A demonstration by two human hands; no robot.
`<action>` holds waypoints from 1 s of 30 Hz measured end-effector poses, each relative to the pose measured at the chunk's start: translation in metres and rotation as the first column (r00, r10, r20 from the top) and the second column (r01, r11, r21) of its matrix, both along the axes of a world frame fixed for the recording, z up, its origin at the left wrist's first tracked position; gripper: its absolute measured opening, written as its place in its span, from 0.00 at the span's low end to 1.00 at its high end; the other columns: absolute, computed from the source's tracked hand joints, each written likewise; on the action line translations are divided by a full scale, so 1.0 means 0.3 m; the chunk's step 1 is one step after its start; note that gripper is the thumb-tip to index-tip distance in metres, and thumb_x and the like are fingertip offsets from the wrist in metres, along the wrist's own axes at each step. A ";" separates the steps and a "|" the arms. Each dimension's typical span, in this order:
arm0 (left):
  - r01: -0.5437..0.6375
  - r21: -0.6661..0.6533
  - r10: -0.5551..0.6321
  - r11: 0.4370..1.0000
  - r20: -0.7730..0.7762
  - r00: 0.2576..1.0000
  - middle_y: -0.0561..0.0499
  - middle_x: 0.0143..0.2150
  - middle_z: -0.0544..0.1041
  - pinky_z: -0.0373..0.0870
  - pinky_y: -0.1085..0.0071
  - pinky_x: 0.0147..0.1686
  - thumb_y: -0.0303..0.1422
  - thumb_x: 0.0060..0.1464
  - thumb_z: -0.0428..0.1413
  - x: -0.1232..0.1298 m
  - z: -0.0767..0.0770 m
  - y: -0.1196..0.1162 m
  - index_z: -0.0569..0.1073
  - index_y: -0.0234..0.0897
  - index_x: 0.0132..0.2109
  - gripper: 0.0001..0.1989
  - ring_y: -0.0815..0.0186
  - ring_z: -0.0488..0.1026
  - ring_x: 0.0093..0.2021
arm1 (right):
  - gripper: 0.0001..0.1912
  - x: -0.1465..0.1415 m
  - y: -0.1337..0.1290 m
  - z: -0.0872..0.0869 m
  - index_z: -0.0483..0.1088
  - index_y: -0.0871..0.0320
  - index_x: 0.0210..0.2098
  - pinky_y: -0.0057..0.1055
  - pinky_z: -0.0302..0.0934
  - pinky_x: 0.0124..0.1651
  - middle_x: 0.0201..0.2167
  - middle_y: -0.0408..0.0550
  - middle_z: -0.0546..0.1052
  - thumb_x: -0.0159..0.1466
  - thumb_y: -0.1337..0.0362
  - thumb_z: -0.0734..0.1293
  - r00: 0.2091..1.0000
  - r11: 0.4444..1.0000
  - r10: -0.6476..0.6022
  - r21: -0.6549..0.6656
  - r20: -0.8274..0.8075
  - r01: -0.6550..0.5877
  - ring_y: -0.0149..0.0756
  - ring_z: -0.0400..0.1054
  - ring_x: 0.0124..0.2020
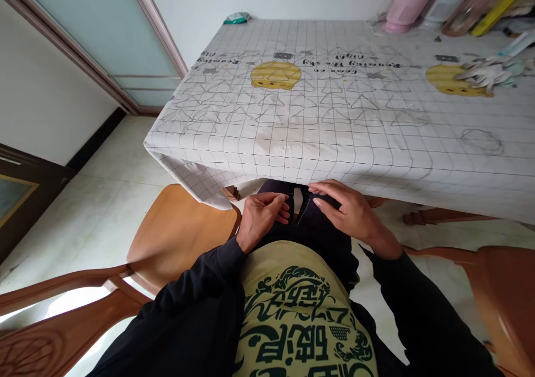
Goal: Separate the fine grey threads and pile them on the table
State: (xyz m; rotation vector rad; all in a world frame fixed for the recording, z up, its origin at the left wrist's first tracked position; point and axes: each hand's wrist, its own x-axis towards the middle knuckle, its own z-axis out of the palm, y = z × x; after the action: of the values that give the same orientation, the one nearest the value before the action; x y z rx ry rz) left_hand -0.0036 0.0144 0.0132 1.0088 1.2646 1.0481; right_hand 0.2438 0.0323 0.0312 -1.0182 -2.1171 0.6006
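Observation:
In front of my lap, just below the table edge, is a thin wire [303, 216] bent into a roughly triangular outline. My left hand [267, 213] pinches one side of it between thumb and fingertips. At the other side, my right hand [346, 207] has its thumb and index finger apart, with the fingertips close to a corner of the wire; whether they touch it I cannot tell. Many similar bent wire triangles [273, 112] lie in rows on the checked tablecloth [234, 148]. A loose wire coil [480, 141] rests on the right part of the table.
White work gloves [487, 73] lie at the right. Behind them stand a pink bottle [412, 4] and a yellow tool [499, 9]. A green packet [237, 18] is at the far left corner. Wooden chairs flank me, one at left [184, 238] and one at right [507, 293].

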 end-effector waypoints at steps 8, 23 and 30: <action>0.009 0.025 -0.009 1.000 -0.021 1.000 0.46 0.32 0.84 0.85 0.68 0.26 0.42 0.61 0.65 -0.007 0.005 -0.003 0.87 0.30 0.42 0.17 0.64 0.82 0.26 | 0.09 -0.070 0.004 -0.047 0.80 0.57 0.54 0.46 0.76 0.49 0.46 0.56 0.82 0.78 0.69 0.68 0.986 0.990 -0.039 0.143 0.162 0.016 0.49 0.79 0.45; 0.013 0.026 -0.012 1.000 -0.060 0.998 0.49 0.29 0.83 0.84 0.70 0.24 0.39 0.61 0.64 -0.012 -0.020 0.004 0.86 0.33 0.36 0.12 0.65 0.80 0.24 | 0.12 -0.090 0.003 -0.095 0.75 0.57 0.51 0.48 0.75 0.54 0.46 0.57 0.83 0.76 0.76 0.64 0.974 0.947 -0.072 0.320 0.216 -0.001 0.50 0.78 0.48; 0.041 0.012 -0.040 0.999 -0.119 0.992 0.49 0.29 0.82 0.83 0.70 0.23 0.38 0.63 0.62 -0.036 -0.015 0.002 0.84 0.34 0.34 0.13 0.65 0.81 0.24 | 0.16 -0.059 -0.017 -0.080 0.79 0.63 0.55 0.55 0.75 0.60 0.50 0.64 0.83 0.77 0.77 0.61 0.906 0.879 0.019 0.425 0.422 -0.216 0.55 0.78 0.53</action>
State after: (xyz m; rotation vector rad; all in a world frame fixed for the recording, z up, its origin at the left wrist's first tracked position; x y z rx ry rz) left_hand -0.0143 0.0150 0.0086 1.1177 1.3287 0.9793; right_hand 0.2260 0.0271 0.0072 -0.7824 -2.5329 -0.0952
